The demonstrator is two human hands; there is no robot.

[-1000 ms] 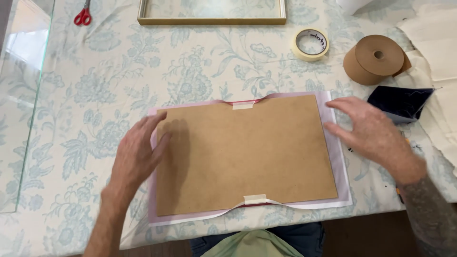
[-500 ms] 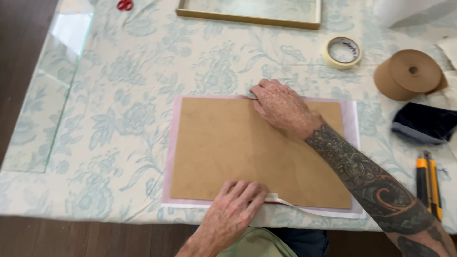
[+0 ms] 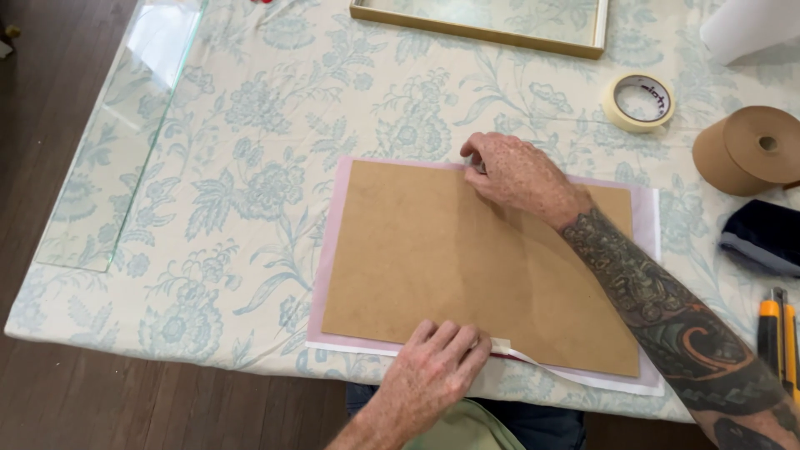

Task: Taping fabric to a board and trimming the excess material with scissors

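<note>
A brown hardboard backing panel (image 3: 467, 258) lies flat on a pale pink and white sheet (image 3: 325, 275) on the floral tablecloth. My right hand (image 3: 512, 175) rests on the panel's far edge, fingertips pinching at a small piece of tape there. My left hand (image 3: 437, 371) presses flat on the near edge, beside a strip of cream tape (image 3: 500, 344) and a red-edged layer that peeks out below the panel.
A glass pane (image 3: 125, 133) lies at the table's left side. A gold frame (image 3: 483, 21) sits at the far edge. A masking tape roll (image 3: 637, 102), a brown paper tape roll (image 3: 746, 150), a dark cloth (image 3: 762, 237) and yellow utility knives (image 3: 779, 329) lie at the right.
The view has shifted right and closer. My right hand slid slightly along the far edge and my left hand stays pressed on the near edge by the tape.
</note>
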